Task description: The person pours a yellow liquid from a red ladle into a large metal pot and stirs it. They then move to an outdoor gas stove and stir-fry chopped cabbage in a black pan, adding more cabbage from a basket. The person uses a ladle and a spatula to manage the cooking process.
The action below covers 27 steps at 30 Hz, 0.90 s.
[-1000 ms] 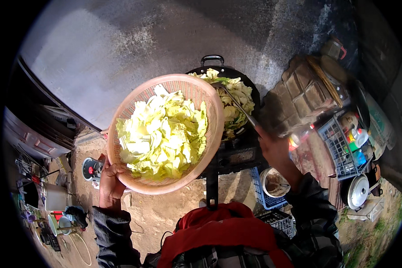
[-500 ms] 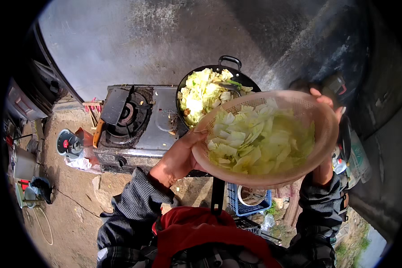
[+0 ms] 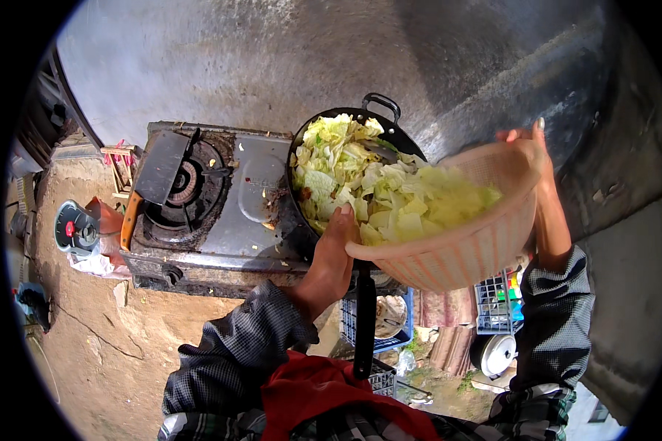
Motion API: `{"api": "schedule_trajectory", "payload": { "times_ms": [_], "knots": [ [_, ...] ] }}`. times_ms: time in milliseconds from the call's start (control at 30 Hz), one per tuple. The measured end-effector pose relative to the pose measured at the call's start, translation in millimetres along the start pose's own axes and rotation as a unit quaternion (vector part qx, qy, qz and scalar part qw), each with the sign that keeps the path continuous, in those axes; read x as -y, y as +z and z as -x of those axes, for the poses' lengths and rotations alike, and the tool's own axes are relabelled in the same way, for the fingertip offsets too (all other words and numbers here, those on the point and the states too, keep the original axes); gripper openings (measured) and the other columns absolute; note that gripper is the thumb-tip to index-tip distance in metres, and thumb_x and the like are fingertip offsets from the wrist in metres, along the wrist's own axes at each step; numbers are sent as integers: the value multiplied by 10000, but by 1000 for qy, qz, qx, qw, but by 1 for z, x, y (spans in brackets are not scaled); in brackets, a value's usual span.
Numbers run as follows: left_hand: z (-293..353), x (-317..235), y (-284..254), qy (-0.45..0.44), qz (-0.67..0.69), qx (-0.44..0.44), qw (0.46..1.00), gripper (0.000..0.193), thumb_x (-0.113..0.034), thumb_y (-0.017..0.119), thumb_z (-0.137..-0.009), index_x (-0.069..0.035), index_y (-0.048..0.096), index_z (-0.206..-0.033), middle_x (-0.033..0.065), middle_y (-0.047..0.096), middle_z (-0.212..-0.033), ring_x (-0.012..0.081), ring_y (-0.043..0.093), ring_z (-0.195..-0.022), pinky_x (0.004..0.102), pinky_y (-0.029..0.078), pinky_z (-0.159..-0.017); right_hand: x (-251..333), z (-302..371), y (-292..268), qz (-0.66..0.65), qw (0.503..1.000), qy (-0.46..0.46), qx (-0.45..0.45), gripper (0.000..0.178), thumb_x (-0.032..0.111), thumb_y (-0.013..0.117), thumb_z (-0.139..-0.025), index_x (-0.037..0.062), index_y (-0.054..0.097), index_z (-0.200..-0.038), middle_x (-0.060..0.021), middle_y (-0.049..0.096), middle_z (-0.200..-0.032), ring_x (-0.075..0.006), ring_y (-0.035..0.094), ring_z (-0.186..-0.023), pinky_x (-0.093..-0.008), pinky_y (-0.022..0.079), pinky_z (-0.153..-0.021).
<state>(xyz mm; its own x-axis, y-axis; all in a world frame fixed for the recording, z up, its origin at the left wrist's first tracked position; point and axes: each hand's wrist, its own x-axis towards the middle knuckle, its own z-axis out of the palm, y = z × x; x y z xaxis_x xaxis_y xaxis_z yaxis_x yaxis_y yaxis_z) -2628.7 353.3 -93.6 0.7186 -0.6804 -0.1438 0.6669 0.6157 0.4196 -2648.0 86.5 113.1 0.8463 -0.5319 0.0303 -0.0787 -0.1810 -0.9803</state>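
A pale pink plastic colander (image 3: 456, 257) is tipped to the left over the black wok (image 3: 397, 137). My left hand (image 3: 332, 250) grips its near-left rim, with the thumb on the edge. My right hand (image 3: 531, 147) holds the raised far-right rim, its fingers partly hidden behind it. Chopped cabbage (image 3: 449, 192) slides over the lowered lip onto the cabbage leaves (image 3: 327, 158) heaped in the wok. Part of a metal utensil (image 3: 379, 153) shows among those leaves. The wok's long black handle (image 3: 365, 327) points toward me.
The wok sits on the right side of a grimy two-burner stove (image 3: 250, 198). A cleaver (image 3: 160, 169) with a wooden handle lies across the left burner. A grey wall (image 3: 309, 59) rises behind. Crates (image 3: 496, 305), a lidded pot (image 3: 498, 355) and a bucket (image 3: 70, 224) stand lower down.
The colander has tilted from nearly level to steeply leftward, and its cabbage is spilling into the wok. My right hand has lifted its side; my left hand has moved slightly right.
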Motion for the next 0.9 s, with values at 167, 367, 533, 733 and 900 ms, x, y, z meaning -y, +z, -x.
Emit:
{"api": "schedule_trajectory", "payload": {
  "times_ms": [167, 367, 533, 733, 900],
  "knots": [
    [2, -3, 3, -11, 18, -73, 997, 575, -412, 341, -960, 18, 280, -1337, 141, 404, -1326, 215, 382, -1225, 320, 283, -1028, 19, -15, 24, 63, 998, 5, -15, 564, 644, 397, -846, 102, 530, -761, -86, 549, -912, -181, 525, -730, -332, 494, -641],
    [-12, -12, 0, -19, 69, -73, 995, 507, -365, 383, -959, -70, 285, -1359, 86, 418, -1310, 186, 380, -1228, 308, 292, -1029, 37, -29, 53, 95, 995, -10, 16, 569, 658, 423, -827, 103, 536, -766, -94, 551, -890, -180, 532, -719, -319, 499, -649],
    [1, 8, 9, -17, 114, -41, 993, 464, -346, 387, -960, -85, 321, -1338, 42, 444, -1280, 169, 407, -1204, 307, 309, -1024, 39, -26, 46, 167, 986, -3, 15, 580, 669, 412, -825, 106, 536, -759, -101, 565, -889, -185, 531, -758, -326, 489, -684],
    [-8, -14, 14, 4, 106, -6, 994, 439, -341, 378, -963, -98, 336, -1327, 31, 448, -1275, 163, 421, -1190, 311, 319, -1018, 55, -39, 56, 154, 987, 3, 41, 565, 645, 404, -845, 107, 537, -733, -91, 554, -907, -179, 513, -806, -317, 478, -720],
    [-1, 6, 11, 3, 90, -34, 995, 428, -325, 355, -971, -87, 329, -1325, 31, 441, -1276, 159, 421, -1183, 306, 314, -1017, 41, -39, 48, 184, 982, 8, 31, 600, 682, 387, -825, 107, 531, -729, -107, 545, -910, -210, 508, -810, -358, 478, -727]
  ]
}}
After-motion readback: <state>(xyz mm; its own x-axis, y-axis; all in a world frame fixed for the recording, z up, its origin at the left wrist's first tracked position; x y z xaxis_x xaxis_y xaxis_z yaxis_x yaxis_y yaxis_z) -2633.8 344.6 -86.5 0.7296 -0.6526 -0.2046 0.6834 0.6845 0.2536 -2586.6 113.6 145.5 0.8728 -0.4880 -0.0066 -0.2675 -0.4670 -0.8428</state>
